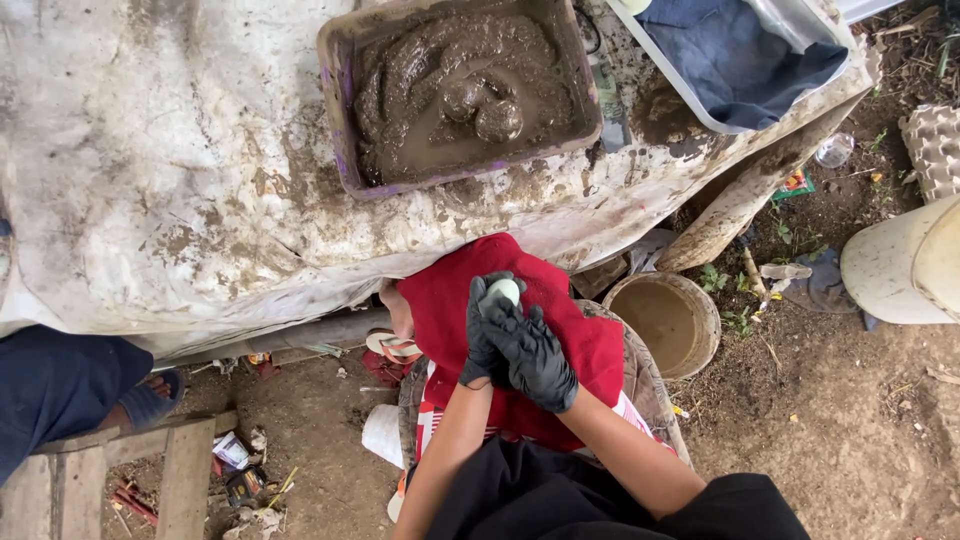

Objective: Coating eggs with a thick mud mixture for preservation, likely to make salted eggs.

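Looking down from the head view, a pale egg (pixel 503 291) is held in a two-handed grip, both hands in black gloves. The left hand (pixel 485 340) is wrapped about the egg from below and behind, fingers closed on it, while the right hand (pixel 535 355) is laid across the left, its fingers curled over them just under the egg. Directly beneath the grip a red cloth (pixel 470 300) is spread over the lap. Ahead of the grip, well apart from it, a purple tray (pixel 340 120) filled with wet brown mud is set on the worktop (pixel 150 150), which is covered with a mud-stained white sheet. To the right of the grip, a round bucket (pixel 708 320) of muddy water is stood on the dirt ground. Far left of the grip, another person's sandalled foot (pixel 150 400) is seen.
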